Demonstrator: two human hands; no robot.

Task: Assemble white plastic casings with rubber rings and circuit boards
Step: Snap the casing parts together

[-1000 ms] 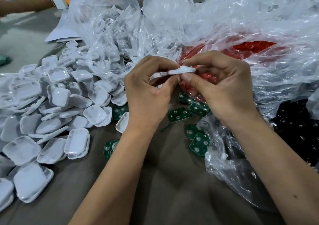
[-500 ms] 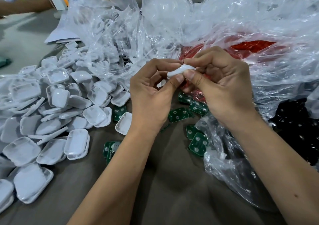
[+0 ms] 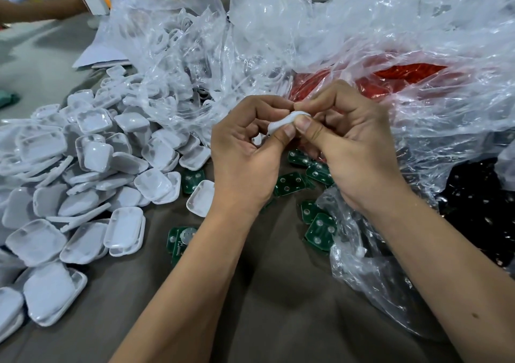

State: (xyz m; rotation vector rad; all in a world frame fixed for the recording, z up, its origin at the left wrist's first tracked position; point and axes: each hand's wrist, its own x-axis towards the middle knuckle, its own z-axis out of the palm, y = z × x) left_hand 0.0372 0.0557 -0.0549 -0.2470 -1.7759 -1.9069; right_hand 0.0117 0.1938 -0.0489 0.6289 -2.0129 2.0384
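Both hands meet above the table's middle. My left hand (image 3: 245, 156) and my right hand (image 3: 351, 145) pinch one small white plastic casing (image 3: 281, 121) between thumbs and fingertips, tilted on edge. Its inside is hidden by my fingers. Several green circuit boards (image 3: 289, 184) lie on the brown table just below my hands. A big pile of white casings (image 3: 92, 173) covers the left side. No rubber ring is plainly visible.
Crumpled clear plastic bags (image 3: 334, 34) fill the back and right, one holding red parts (image 3: 404, 73), another dark parts (image 3: 479, 204). Another person's arm (image 3: 36, 6) and a white charger (image 3: 94, 0) are at the far left. Bare brown table (image 3: 278, 293) lies near me.
Both hands have lifted slightly and drawn closer together, and the casing has turned from lying flat to tilted on edge between my fingertips.
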